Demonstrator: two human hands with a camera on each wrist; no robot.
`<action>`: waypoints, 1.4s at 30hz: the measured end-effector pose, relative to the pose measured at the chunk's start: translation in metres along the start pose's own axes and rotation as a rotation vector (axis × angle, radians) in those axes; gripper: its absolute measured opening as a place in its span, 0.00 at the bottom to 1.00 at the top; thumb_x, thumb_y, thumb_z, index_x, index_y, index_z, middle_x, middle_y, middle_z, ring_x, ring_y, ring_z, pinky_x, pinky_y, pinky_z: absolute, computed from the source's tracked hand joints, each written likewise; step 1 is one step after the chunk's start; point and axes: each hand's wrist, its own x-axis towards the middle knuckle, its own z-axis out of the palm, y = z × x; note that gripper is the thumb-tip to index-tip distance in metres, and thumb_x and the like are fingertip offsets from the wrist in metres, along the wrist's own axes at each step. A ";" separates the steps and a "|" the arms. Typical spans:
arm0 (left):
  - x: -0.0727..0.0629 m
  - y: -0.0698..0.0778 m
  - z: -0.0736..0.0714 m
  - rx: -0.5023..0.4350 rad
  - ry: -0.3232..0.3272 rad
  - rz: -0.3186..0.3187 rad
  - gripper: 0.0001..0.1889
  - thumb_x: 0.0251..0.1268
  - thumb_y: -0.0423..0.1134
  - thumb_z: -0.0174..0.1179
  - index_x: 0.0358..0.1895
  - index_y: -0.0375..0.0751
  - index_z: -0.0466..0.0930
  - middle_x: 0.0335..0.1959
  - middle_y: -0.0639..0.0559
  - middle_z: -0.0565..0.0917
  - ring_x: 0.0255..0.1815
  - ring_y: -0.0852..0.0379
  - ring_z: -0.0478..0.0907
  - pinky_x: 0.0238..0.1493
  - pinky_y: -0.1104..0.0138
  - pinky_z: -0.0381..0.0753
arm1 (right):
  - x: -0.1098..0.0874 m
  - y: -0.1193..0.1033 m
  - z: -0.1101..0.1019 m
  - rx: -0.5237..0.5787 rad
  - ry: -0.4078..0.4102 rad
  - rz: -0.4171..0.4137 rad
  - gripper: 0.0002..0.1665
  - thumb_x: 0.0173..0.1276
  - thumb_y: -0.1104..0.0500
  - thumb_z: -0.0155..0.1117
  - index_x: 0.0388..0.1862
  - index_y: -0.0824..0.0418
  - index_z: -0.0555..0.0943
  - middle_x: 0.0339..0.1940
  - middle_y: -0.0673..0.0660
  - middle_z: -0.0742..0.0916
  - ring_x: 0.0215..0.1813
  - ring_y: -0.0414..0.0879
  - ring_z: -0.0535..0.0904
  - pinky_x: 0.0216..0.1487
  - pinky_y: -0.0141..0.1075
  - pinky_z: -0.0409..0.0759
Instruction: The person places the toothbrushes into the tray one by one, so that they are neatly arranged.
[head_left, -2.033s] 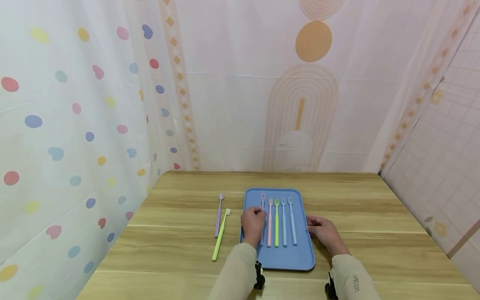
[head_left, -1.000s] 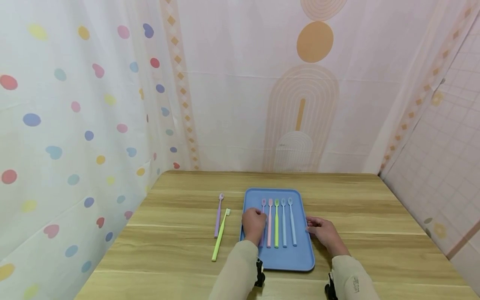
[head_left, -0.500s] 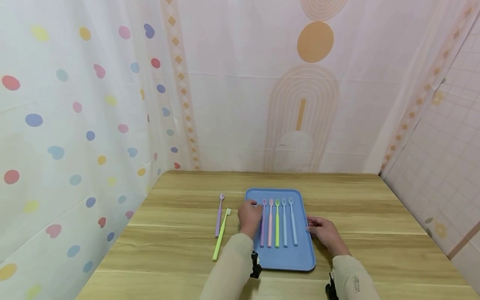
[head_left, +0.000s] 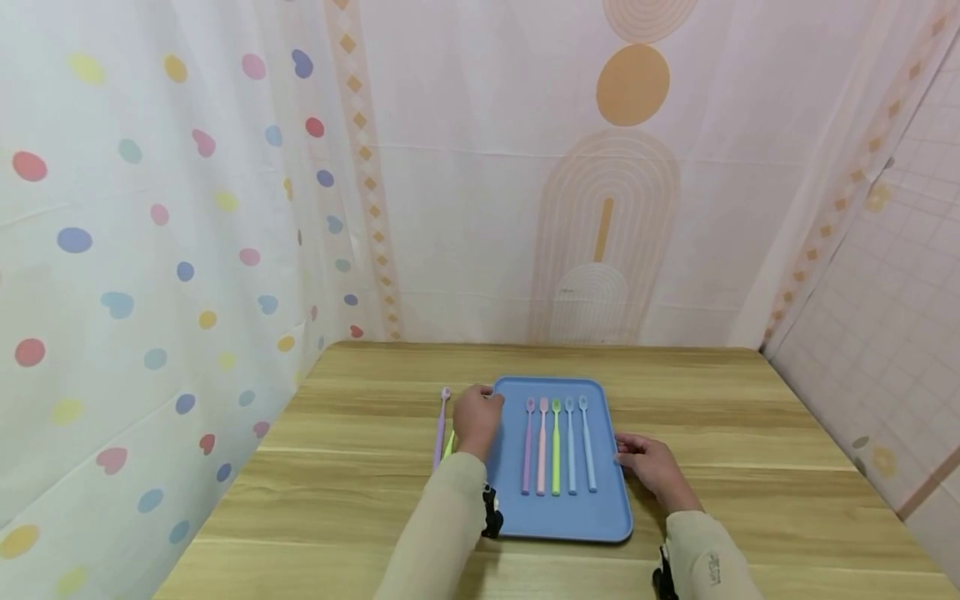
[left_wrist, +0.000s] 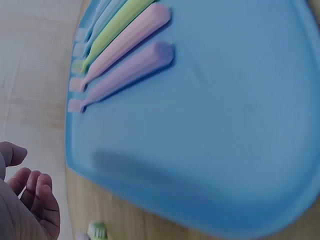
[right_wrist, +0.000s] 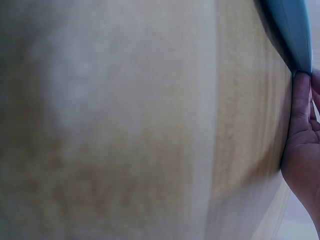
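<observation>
A blue tray [head_left: 558,521] bears a row of toothbrushes: a purple toothbrush [head_left: 527,450], a pink toothbrush [head_left: 542,450], a green toothbrush [head_left: 556,450] and two light blue ones. My left hand [head_left: 476,421] hovers near the tray's left rim; the left wrist view has its fingers [left_wrist: 42,197] loosely bent, thumb apart, nothing held. Left of the tray, a second purple toothbrush [head_left: 442,425] lies on the table, and a yellow-green toothbrush [head_left: 449,443] is mostly hidden behind my left hand and sleeve. My right hand [head_left: 656,468] touches the tray's right rim with extended fingers.
The wooden table [head_left: 750,517] extends around the tray on all sides. A patterned curtain [head_left: 465,208] hangs behind the table's far edge, and a dotted curtain [head_left: 135,375] hangs along the left.
My left hand has let go of the purple toothbrush on the tray, which slid slightly toward me into line with the others. The hand then moved left. My right hand has stayed put.
</observation>
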 end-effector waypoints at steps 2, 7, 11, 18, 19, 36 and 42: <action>0.003 0.000 -0.003 0.006 0.013 0.005 0.12 0.61 0.37 0.64 0.45 0.35 0.86 0.37 0.44 0.87 0.36 0.46 0.82 0.37 0.52 0.79 | 0.000 0.000 0.000 0.000 -0.001 -0.003 0.24 0.66 0.71 0.61 0.62 0.76 0.75 0.48 0.65 0.83 0.52 0.55 0.78 0.50 0.41 0.80; 0.011 0.001 -0.015 0.007 0.061 0.022 0.12 0.58 0.36 0.64 0.43 0.34 0.87 0.34 0.43 0.87 0.37 0.43 0.83 0.38 0.50 0.79 | -0.001 0.000 -0.001 -0.005 0.006 -0.012 0.24 0.66 0.71 0.61 0.61 0.76 0.76 0.47 0.65 0.84 0.52 0.55 0.78 0.49 0.39 0.79; 0.018 -0.002 -0.024 0.011 0.051 0.001 0.12 0.59 0.36 0.63 0.45 0.35 0.86 0.37 0.43 0.87 0.39 0.44 0.83 0.40 0.50 0.79 | 0.000 0.000 -0.001 -0.011 0.006 -0.009 0.24 0.66 0.70 0.62 0.61 0.75 0.76 0.47 0.65 0.84 0.52 0.55 0.77 0.49 0.39 0.78; 0.029 -0.004 -0.037 0.021 0.056 0.012 0.14 0.61 0.37 0.62 0.48 0.34 0.86 0.40 0.41 0.87 0.40 0.43 0.83 0.40 0.49 0.80 | 0.001 0.001 -0.001 -0.003 0.014 -0.016 0.24 0.65 0.71 0.63 0.60 0.76 0.76 0.46 0.64 0.84 0.50 0.54 0.78 0.46 0.36 0.78; 0.030 -0.005 -0.039 0.022 0.058 0.011 0.14 0.62 0.37 0.62 0.48 0.34 0.85 0.41 0.41 0.87 0.40 0.43 0.83 0.41 0.49 0.80 | 0.001 0.001 -0.001 -0.004 0.015 -0.015 0.24 0.65 0.71 0.62 0.60 0.76 0.76 0.46 0.63 0.84 0.50 0.54 0.78 0.46 0.36 0.78; 0.046 -0.013 -0.066 0.040 0.092 -0.030 0.17 0.61 0.37 0.59 0.50 0.32 0.84 0.42 0.39 0.86 0.44 0.41 0.82 0.44 0.48 0.78 | 0.002 0.003 -0.001 -0.009 0.019 -0.013 0.24 0.65 0.71 0.62 0.61 0.75 0.76 0.46 0.64 0.84 0.51 0.54 0.78 0.49 0.39 0.79; 0.051 -0.022 -0.075 0.036 0.091 -0.050 0.18 0.62 0.38 0.61 0.52 0.31 0.83 0.45 0.37 0.85 0.45 0.40 0.81 0.44 0.49 0.77 | 0.002 0.001 0.001 -0.011 0.011 -0.012 0.24 0.65 0.71 0.63 0.61 0.75 0.77 0.46 0.64 0.84 0.51 0.54 0.78 0.49 0.40 0.79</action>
